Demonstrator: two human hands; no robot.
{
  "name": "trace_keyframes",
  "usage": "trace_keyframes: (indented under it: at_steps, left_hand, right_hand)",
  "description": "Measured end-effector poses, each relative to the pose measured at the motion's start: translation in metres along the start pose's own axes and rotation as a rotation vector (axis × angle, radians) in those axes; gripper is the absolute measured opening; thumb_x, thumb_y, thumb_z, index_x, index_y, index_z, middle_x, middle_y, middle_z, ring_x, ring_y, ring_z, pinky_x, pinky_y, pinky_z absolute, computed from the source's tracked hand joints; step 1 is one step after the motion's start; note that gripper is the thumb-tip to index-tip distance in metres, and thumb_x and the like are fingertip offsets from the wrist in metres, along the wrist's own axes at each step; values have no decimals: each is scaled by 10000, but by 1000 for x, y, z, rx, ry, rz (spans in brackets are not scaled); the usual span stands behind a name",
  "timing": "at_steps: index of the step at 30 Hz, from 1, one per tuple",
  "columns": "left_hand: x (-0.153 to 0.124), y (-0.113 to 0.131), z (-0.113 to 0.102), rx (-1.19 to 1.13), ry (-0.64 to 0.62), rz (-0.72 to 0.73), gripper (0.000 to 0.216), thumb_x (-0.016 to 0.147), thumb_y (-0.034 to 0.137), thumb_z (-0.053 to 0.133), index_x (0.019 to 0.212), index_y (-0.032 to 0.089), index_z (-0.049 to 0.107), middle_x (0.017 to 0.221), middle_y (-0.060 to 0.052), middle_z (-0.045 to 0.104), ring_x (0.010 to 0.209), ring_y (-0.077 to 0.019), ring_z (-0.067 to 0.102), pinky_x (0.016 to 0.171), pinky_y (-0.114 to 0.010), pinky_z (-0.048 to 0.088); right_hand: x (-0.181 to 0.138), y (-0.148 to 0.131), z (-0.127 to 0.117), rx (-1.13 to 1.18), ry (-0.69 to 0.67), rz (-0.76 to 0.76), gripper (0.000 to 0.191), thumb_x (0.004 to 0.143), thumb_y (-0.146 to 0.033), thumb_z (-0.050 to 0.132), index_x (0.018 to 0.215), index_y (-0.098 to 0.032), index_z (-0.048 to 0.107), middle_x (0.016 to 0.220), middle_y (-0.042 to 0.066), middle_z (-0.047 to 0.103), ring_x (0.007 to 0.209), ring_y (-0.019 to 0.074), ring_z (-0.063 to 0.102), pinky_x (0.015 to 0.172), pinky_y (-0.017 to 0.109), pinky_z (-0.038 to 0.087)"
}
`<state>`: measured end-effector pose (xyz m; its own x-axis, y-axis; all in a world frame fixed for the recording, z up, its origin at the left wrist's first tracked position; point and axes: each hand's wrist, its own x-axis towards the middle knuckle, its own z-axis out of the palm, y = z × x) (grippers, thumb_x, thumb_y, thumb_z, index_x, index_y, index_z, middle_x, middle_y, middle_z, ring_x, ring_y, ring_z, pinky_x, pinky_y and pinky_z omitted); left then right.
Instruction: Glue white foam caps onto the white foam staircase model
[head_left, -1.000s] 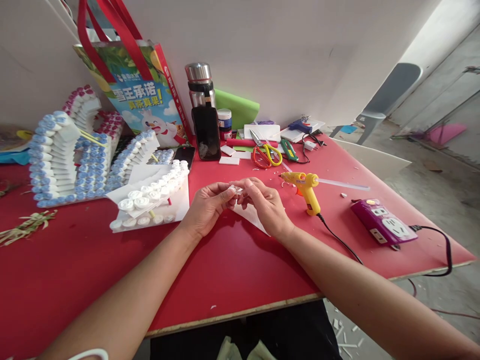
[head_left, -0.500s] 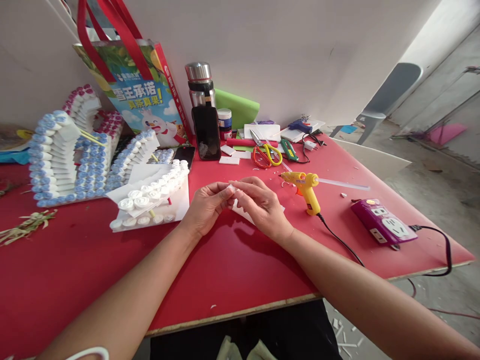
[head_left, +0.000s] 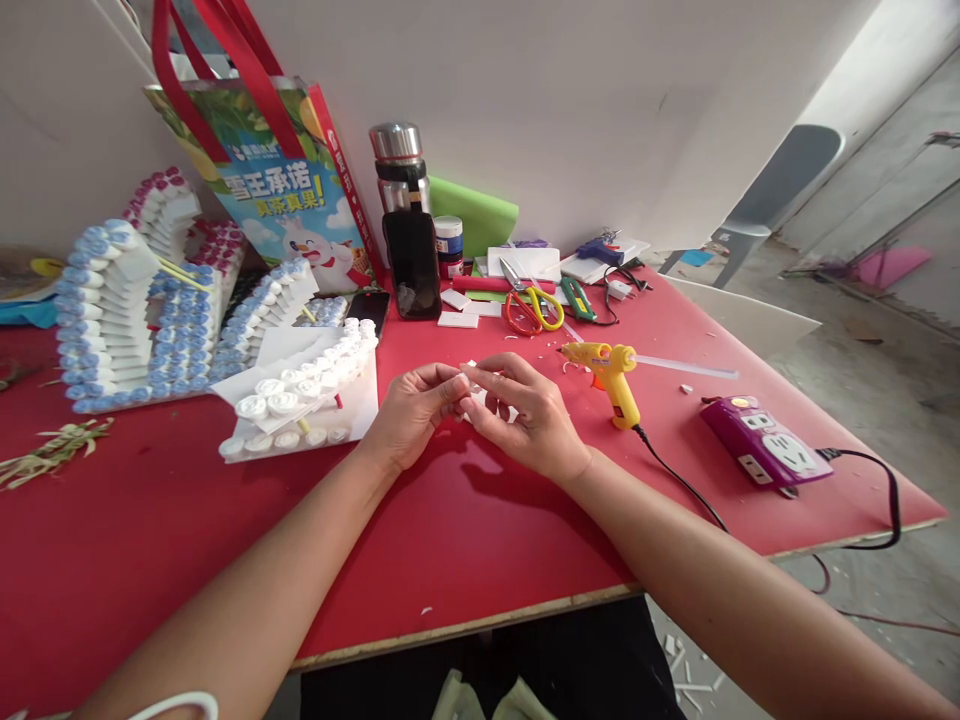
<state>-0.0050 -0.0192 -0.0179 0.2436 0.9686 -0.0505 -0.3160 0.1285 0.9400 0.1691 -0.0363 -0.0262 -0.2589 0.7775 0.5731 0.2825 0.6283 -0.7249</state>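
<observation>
Over the middle of the red table, my left hand [head_left: 414,412] pinches thumb against fingers on a small white piece [head_left: 470,367], mostly hidden. My right hand [head_left: 529,412] meets it fingertip to fingertip, its thumb and fingers curled round the same spot. Some white material shows behind the right fingers, partly covered. Left of the hands stands a white model [head_left: 300,400] built of board and rolled white rosettes. To the right lies a yellow glue gun [head_left: 611,375] with a clear glue stick in its back.
Blue-and-white rosette models [head_left: 142,320] stand at left before a printed bag [head_left: 277,190]. Behind the hands are a steel flask [head_left: 397,155], a leaning phone [head_left: 412,265], scissors [head_left: 534,310] and a green cutter [head_left: 578,300]. A purple power strip [head_left: 765,445] with a cord lies at right.
My right hand's fingers have shifted and opened slightly around the pinch point, and less of the white piece shows. The left hand stays nearly in place.
</observation>
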Motion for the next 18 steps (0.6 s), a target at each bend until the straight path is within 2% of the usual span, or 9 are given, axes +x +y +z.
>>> trace_keyframes:
  at_steps: [5, 12, 18]
  left_hand:
    - [1, -1, 0, -22, 15, -23, 259, 692, 326, 878, 770, 131, 724, 674, -4, 634, 605, -91, 554, 601, -232, 443]
    - [2, -4, -5, -30, -46, -60, 245, 754, 332, 838, 846, 142, 712, 738, -4, 628, 640, -88, 562, 623, -221, 455]
    - [2, -2, -4, -70, -59, -85, 237, 754, 317, 840, 842, 145, 704, 703, 2, 613, 615, -74, 545, 586, -192, 439]
  right_hand:
    - [1, -1, -1, -40, -12, 9, 365, 933, -419, 615, 1253, -278, 720, 1093, 81, 634, 630, 110, 564, 603, 308, 528]
    - [2, -1, -3, -146, -44, -5, 360, 943, -440, 592, 1208, -243, 737, 1095, 98, 640, 603, 110, 551, 594, 319, 496]
    - [2, -2, -3, -252, -87, -30, 365, 952, -444, 574, 1237, -263, 713, 1152, 105, 634, 635, 126, 572, 585, 320, 474]
